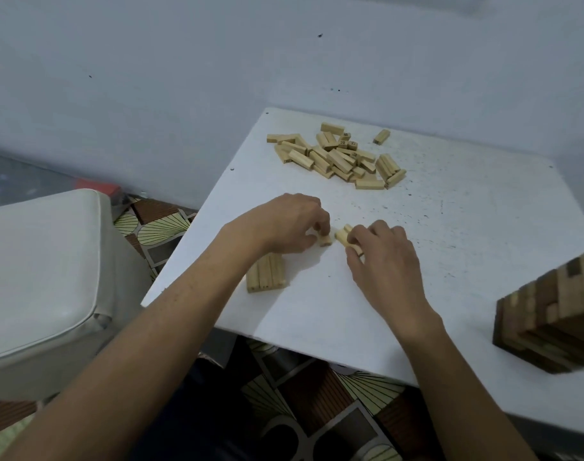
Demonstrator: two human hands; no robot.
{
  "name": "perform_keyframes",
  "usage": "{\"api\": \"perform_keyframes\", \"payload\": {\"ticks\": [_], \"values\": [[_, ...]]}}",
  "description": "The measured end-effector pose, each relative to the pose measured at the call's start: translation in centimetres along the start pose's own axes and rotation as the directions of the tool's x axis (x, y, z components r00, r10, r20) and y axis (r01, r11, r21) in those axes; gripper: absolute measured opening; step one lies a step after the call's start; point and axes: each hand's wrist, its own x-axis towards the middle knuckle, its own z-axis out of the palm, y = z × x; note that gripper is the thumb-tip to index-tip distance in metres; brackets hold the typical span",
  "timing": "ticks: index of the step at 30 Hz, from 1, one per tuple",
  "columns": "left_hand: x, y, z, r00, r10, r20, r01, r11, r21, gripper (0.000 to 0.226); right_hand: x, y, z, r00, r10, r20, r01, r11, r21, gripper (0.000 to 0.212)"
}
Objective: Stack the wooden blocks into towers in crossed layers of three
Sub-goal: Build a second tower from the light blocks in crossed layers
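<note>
One block (325, 240) is pinched by the left hand (284, 224) at frame centre, just beside what seem to be two blocks (343, 232) gripped under the curled fingers of the right hand (385, 264), long axes running toward lower right. A row of three (265, 276) lies lower left, nearer the left hand; bare table (450, 227) is left to the right.

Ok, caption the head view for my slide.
Left hand and right hand hold wooden blocks on white table before a loose pile.
</note>
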Motion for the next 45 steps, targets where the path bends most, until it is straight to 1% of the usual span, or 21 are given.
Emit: {"api": "perform_keyframes", "payload": {"ticks": [6, 11, 14, 16, 18, 20, 22, 25, 27, 30, 32, 35, 38, 40, 42, 45], "values": [[-0.6, 3.4, 0.4, 0.998, 0.025, 0.064, -0.02, 0.997, -0.08, 0.023, -3.3, 1.2, -0.9, 1.0, 0.013, -0.023, -0.01, 0.993, 0.116, 0.007], [-1.5, 5.8, 1.4, 0.999, 0.001, 0.036, 0.004, 0.99, -0.138, 0.02, -4.7, 2.2, -1.3, 1.0, 0.01, 0.018, -0.014, 0.965, 0.261, 0.004], [-2.0, 6.7, 1.9, 0.999, -0.045, -0.002, 0.044, 0.983, -0.178, 0.02, -5.4, 3.0, -1.6, 0.999, -0.025, 0.042, 0.01, 0.943, 0.333, 0.008], [-2.4, 7.3, 2.3, 0.995, -0.092, -0.038, 0.081, 0.97, -0.228, 0.025, -5.8, 3.3, -1.8, 0.997, -0.043, 0.071, 0.011, 0.92, 0.392, 0.012], [-2.8, 7.9, 2.7, 0.991, -0.125, -0.052, 0.107, 0.956, -0.273, 0.039, -6.2, 3.5, -2.1, 0.995, -0.057, 0.083, 0.014, 0.892, 0.453, 0.016], [-3.3, 8.5, 3.2, 0.991, -0.126, -0.035, 0.11, 0.948, -0.299, 0.053, -6.5, 3.5, -2.3, 0.994, -0.066, 0.088, 0.015, 0.874, 0.485, 0.02], [-3.7, 9.0, 3.7, 0.993, -0.118, -0.028, 0.105, 0.95, -0.296, 0.059, -6.6, 3.4, -2.4, 0.995, -0.059, 0.084, 0.011, 0.873, 0.488, 0.021], [-4.0, 9.4, 4.6, 0.992, -0.107, -0.059, 0.088, 0.96, -0.265, 0.057, -6.8, 3.1, -2.5, 0.999, -0.001, 0.048, -0.022, 0.88, 0.475, 0.019], [-4.3, 9.4, 5.0, 0.99, -0.115, -0.084, 0.088, 0.958, -0.273, 0.056, -6.9, 2.9, -2.6, 0.999, 0.044, 0.031, -0.053, 0.896, 0.441, 0.018], [-4.6, 9.3, 5.2, 0.986, -0.12, -0.118, 0.084, 0.957, -0.276, 0.055, -7.2, 2.8, -2.5, 0.997, 0.066, 0.046, -0.079, 0.913, 0.401, 0.023], [-4.7, 9.2, 5.0, 0.984, -0.123, -0.126, 0.088, 0.962, -0.257, 0.055, -7.3, 2.7, -2.5, 0.996, 0.057, 0.074, -0.082, 0.918, 0.388, 0.029], [-4.6, 9.0, 4.7, 0.984, -0.126, -0.127, 0.093, 0.966, -0.241, 0.054, -7.4, 2.8, -2.7, 0.994, 0.042, 0.103, -0.079, 0.919, 0.387, 0.034], [-4.8, 8.8, 4.6, 0.982, -0.141, -0.128, 0.1, 0.954, -0.282, 0.053, -7.7, 2.8, -2.9, 0.986, 0.016, 0.168, -0.08, 0.921, 0.381, 0.049], [-4.9, 8.8, 4.6, 0.979, -0.151, -0.135, 0.102, 0.943, -0.317, 0.052, -7.9, 2.7, -2.9, 0.983, -0.022, 0.181, -0.045, 0.933, 0.357, 0.056], [-5.0, 8.9, 4.8, 0.978, -0.156, -0.139, 0.102, 0.937, -0.334, 0.051, -8.1, 2.7, -2.9, 0.986, -0.042, 0.161, -0.017, 0.935, 0.353, 0.055], [-5.0, 8.9, 5.1, 0.975, -0.167, -0.146, 0.113, 0.94, -0.323, 0.047, -8.2, 2.9, -2.9, 0.989, -0.023, 0.143, -0.031, 0.932, 0.362, 0.055]]}}
